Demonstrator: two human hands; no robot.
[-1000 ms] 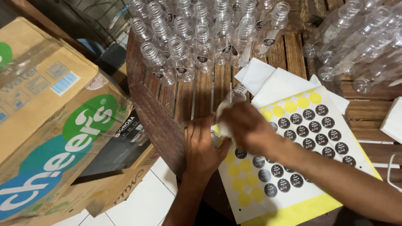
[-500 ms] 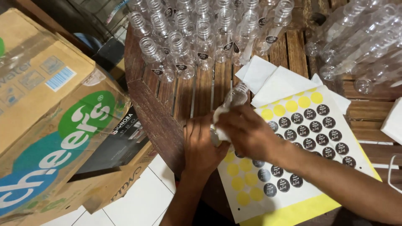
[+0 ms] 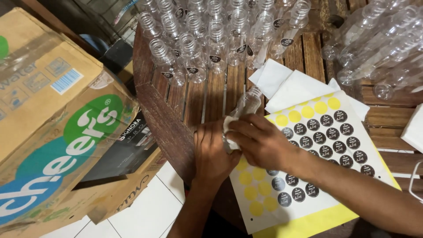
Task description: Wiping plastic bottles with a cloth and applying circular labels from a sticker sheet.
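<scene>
A clear plastic bottle [image 3: 246,103] lies slanted over the round wooden table [image 3: 169,121], neck pointing away from me. My left hand [image 3: 213,152] grips its lower body from the left. My right hand [image 3: 262,141] presses a white tissue [image 3: 229,128] against the bottle from the right. Just under my right wrist lies a yellow sticker sheet [image 3: 317,132] with round black labels and several bare yellow circles.
Several upright clear bottles [image 3: 207,37] with small black labels crowd the table's far side; more bottles [image 3: 379,48] lie at the far right. White paper sheets [image 3: 286,86] sit beside the sticker sheet. Cardboard boxes [image 3: 57,132] stand left on the tiled floor.
The view has shifted slightly. Both hands stay on the bottle; my right hand with the tissue has slid a little along it.
</scene>
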